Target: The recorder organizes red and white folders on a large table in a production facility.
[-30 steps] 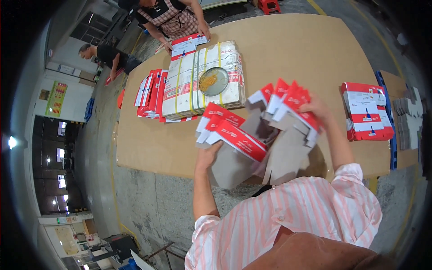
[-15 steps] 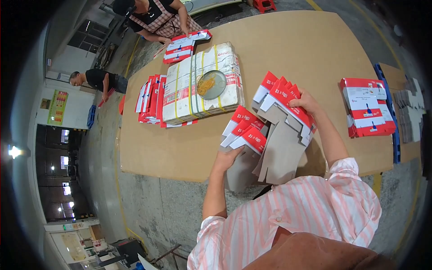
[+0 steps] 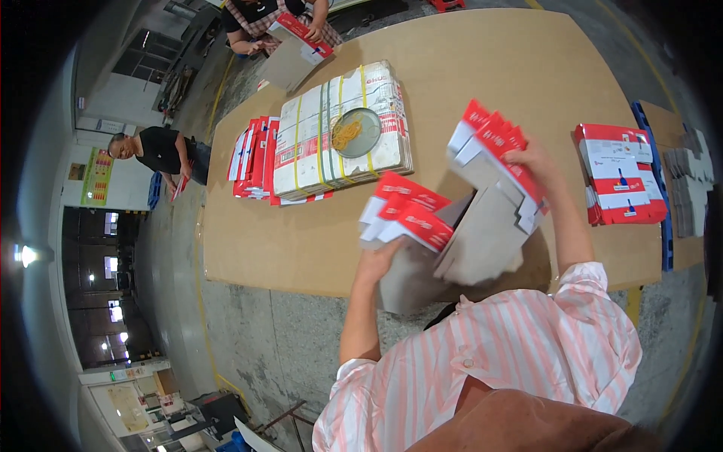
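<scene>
Flat red-and-white printed cartons with grey backs fill both my hands, fanned out over the table's near edge. My left hand (image 3: pixel 378 260) is closed on one bunch of flat cartons (image 3: pixel 410 215). Higher and to the right, my right hand (image 3: pixel 533 162) grips a second bunch of flat cartons (image 3: pixel 489 143), whose grey undersides hang toward me. The two bunches are apart at the top; lower down their grey parts come close together. Motion blurs some edges.
On the brown table (image 3: pixel 520 60) lies a strapped white bundle (image 3: pixel 309 143) bearing a round dish (image 3: pixel 356 132) of yellow rubber bands. Red-and-white cartons (image 3: pixel 252 162) lie left of it; a carton stack (image 3: pixel 621 177) sits far right. Across the table a co-worker (image 3: pixel 275 26) handles cartons; another person (image 3: pixel 162 154) stands left.
My right hand's bunch has moved up and right, widening the gap from the left bunch. The co-worker across the table has tilted their cartons up, showing grey backs.
</scene>
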Action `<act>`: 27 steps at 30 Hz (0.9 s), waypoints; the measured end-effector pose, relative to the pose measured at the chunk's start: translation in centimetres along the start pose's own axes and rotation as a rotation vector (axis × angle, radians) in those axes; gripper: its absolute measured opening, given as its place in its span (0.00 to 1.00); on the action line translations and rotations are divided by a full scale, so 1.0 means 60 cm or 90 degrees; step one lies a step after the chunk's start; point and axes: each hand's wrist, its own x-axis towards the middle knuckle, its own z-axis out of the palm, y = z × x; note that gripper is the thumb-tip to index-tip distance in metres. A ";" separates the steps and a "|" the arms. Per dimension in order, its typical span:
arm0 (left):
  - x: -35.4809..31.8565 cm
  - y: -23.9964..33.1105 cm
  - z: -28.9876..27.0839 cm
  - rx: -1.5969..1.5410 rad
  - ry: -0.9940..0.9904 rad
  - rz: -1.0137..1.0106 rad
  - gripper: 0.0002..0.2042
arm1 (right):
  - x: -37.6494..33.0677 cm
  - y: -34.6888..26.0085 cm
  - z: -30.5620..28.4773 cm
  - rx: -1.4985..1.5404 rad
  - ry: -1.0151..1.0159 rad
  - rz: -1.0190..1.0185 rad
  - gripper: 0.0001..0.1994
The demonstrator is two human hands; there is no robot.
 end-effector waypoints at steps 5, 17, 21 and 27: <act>-0.023 0.027 -0.152 0.156 0.298 -0.085 0.16 | -0.028 -0.024 -0.100 -0.009 0.120 -0.094 0.19; 0.019 0.135 -0.074 0.228 0.149 -0.006 0.13 | -0.062 -0.013 0.164 -0.034 -0.234 -0.268 0.15; 0.037 0.065 -0.004 0.174 0.057 0.269 0.13 | -0.048 0.035 0.228 0.108 -0.158 -0.242 0.14; 0.047 0.088 0.024 0.051 -0.168 0.054 0.20 | -0.048 0.097 0.217 0.105 -0.026 -0.249 0.14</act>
